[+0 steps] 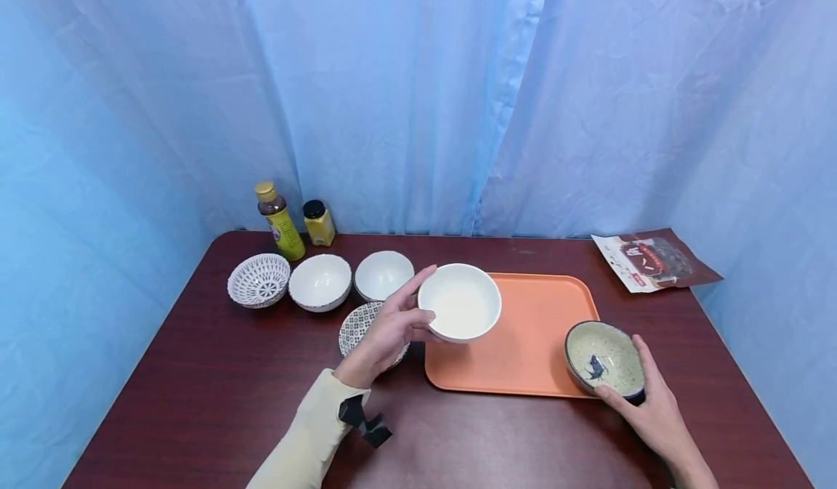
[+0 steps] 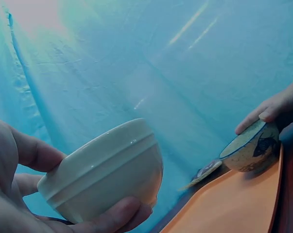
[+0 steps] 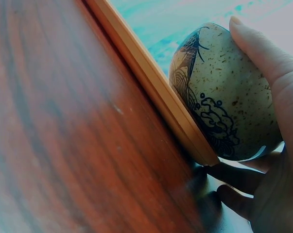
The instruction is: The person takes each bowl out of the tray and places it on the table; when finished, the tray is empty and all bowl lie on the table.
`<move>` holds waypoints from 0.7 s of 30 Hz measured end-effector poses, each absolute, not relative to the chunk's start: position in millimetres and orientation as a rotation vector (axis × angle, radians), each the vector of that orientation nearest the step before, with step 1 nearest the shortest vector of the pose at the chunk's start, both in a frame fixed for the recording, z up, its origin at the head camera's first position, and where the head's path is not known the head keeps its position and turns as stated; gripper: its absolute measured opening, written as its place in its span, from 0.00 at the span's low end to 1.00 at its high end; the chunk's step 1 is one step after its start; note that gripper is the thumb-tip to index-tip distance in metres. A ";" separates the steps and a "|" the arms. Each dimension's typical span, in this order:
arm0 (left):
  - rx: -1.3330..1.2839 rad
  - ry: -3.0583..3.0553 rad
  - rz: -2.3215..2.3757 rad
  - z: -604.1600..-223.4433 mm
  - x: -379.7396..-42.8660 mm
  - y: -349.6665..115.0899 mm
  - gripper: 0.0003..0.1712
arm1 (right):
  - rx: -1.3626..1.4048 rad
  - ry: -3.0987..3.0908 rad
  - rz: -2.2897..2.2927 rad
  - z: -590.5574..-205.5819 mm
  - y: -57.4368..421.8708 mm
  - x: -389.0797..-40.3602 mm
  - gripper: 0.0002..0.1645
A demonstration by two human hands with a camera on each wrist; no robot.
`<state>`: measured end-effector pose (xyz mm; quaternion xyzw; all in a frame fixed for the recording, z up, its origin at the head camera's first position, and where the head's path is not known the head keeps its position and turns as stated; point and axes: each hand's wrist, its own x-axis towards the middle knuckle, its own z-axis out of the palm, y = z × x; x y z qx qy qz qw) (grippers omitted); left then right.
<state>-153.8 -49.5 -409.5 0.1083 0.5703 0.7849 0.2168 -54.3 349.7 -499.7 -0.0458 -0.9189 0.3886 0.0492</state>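
My left hand [image 1: 391, 327] holds a plain white bowl [image 1: 460, 304] at its left side, raised over the left part of the orange tray [image 1: 519, 351]. In the left wrist view that bowl [image 2: 107, 170] tilts, with the thumb and fingers around it. At the tray's front right corner my right hand [image 1: 657, 405] grips a speckled, dark-rimmed bowl [image 1: 608, 354] with a dark blue drawing inside. The right wrist view gives this bowl's [image 3: 243, 92] patterned outside, close over the tray edge, between thumb and fingers.
Left of the tray stand a white bowl with a dark lattice pattern [image 1: 260, 278], two white-lined bowls [image 1: 320, 282] and a patterned bowl [image 1: 356, 325], partly behind my left hand. Behind them are a yellow-capped bottle [image 1: 281, 224] and a black-lidded jar [image 1: 319, 225]. A food pouch [image 1: 657, 260] lies back right.
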 end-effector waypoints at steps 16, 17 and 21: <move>0.211 1.623 2.184 -409.0 -143.0 -96.4 0.46 | -0.142 -2.809 1.209 -498.5 350.4 -56.0 0.62; 0.204 1.626 2.185 -408.9 -142.1 -99.4 0.46 | -0.143 -2.809 1.211 -498.4 350.6 -56.1 0.62; 0.189 1.639 2.189 -408.6 -138.6 -111.2 0.46 | -0.149 -2.813 1.219 -497.9 351.1 -56.5 0.63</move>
